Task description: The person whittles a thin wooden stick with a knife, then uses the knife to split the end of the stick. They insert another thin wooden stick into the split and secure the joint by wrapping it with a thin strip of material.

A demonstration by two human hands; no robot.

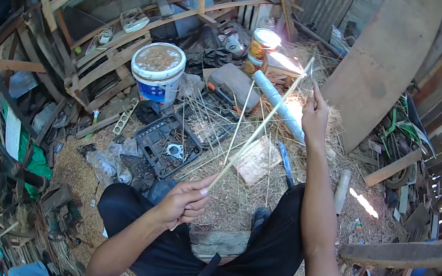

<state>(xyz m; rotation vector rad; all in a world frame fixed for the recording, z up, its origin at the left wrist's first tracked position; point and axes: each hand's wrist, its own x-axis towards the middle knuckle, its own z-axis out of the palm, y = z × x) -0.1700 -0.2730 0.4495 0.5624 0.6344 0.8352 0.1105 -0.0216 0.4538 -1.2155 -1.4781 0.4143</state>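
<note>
My left hand (186, 201) is closed around the lower end of a long, pale bamboo strip (256, 133). The strip slants up and away to the right, its far end reaching the level of my right hand (316, 112). That hand is raised at arm's length, fingers pinched on a narrow grey blade (311, 76) pointing upward beside the strip's far end; its handle is hidden in the fingers. Below the strip, a flat wooden block (259, 159) lies on the littered ground, with a blue-bladed machete (286, 162) beside my knee.
A light-blue pipe (280, 107) leans ahead. To the left stand a white bucket (155, 85) and an open tool case (167, 144). Paint cans (263, 44) stand farther back, and a large board (386, 65) leans at right. Thin strips and shavings litter the ground.
</note>
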